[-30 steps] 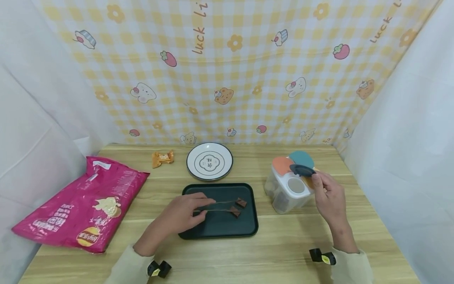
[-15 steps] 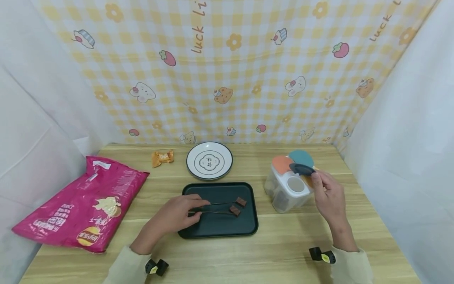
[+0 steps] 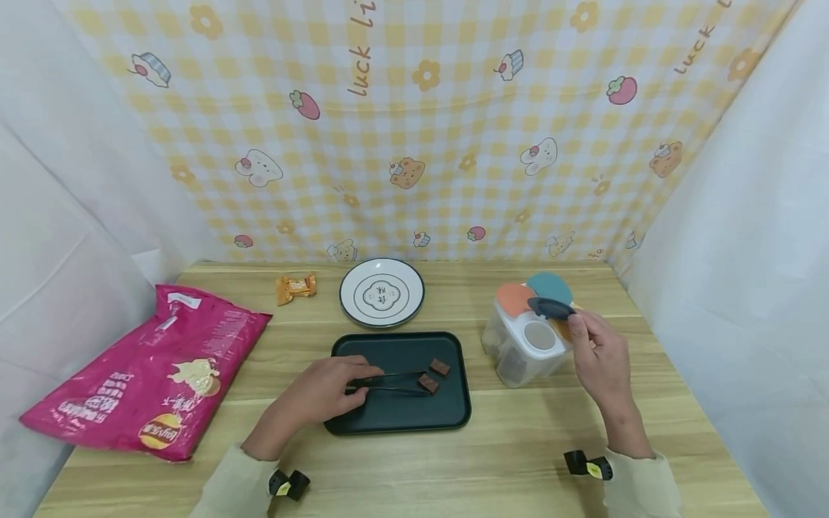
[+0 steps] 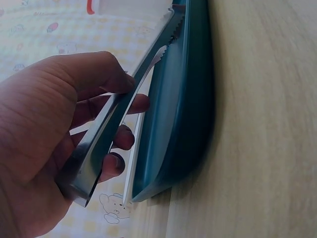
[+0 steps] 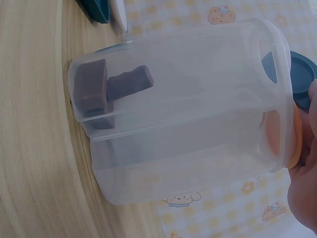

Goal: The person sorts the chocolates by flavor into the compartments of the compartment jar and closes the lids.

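My left hand (image 3: 330, 392) grips metal tongs (image 3: 395, 391), seen close up as the tongs (image 4: 94, 144) with serrated tips in the left wrist view. Their tips stand either side of the nearer chocolate piece (image 3: 428, 384) on the dark green tray (image 3: 388, 424). Just behind it lies a second chocolate piece (image 3: 440, 367). On the right, my right hand (image 3: 602, 356) pinches a raised dark blue lid (image 3: 550, 309) of a clear divided container (image 3: 527, 368), whose round opening is uncovered. Several chocolate pieces (image 5: 91, 87) lie in one compartment in the right wrist view.
A white plate (image 3: 352, 309) with a dark rim stands behind the tray. An orange-wrapped sweet (image 3: 296, 288) lies to its left, and a large pink chip bag (image 3: 162, 374) at the far left. Orange and teal lids (image 3: 549, 288) cover other parts of the container top.
My left hand has drawn back slightly left, and the tongs' tips have shifted nearer to me, around the closer chocolate piece. My right hand and the lid have stayed put.
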Demonstrator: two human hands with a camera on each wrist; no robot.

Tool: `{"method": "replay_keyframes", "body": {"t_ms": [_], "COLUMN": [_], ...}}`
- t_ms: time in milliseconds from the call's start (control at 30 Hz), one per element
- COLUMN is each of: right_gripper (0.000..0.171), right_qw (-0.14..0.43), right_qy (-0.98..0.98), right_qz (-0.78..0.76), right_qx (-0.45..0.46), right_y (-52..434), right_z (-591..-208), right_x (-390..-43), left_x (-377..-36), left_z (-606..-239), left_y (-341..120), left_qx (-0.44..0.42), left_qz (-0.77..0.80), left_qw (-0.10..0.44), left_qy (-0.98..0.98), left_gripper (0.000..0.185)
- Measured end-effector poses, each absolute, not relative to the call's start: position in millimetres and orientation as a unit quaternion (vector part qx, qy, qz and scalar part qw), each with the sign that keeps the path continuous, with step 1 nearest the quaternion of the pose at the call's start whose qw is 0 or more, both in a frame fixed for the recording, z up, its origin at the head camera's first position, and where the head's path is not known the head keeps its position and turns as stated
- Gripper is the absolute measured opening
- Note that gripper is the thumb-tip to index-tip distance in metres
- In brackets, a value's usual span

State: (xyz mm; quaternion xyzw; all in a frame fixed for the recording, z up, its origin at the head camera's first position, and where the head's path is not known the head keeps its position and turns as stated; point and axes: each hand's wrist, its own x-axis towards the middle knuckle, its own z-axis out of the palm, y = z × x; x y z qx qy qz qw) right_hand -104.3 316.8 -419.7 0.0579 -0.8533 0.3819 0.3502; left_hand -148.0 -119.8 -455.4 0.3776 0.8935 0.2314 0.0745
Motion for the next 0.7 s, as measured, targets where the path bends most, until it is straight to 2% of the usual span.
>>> {"method": "replay_keyframes", "body": {"t_ms": [700], "right_gripper": [0.02], "right_qw": [0.353], "right_qy": [-0.849], "right_qz": [0.386], "right_qx": [0.071], "right_y": [316.1], "right_z": [-418.7], "right_x": [-104.0], "left_x": [-152.0], "left_z": [-452.0], "left_y": [-121.8], "left_qx": [0.398], "left_qz": [0.217], "left_qw": [0.064], "left_qy": [0.889], "left_gripper": [0.03]}}
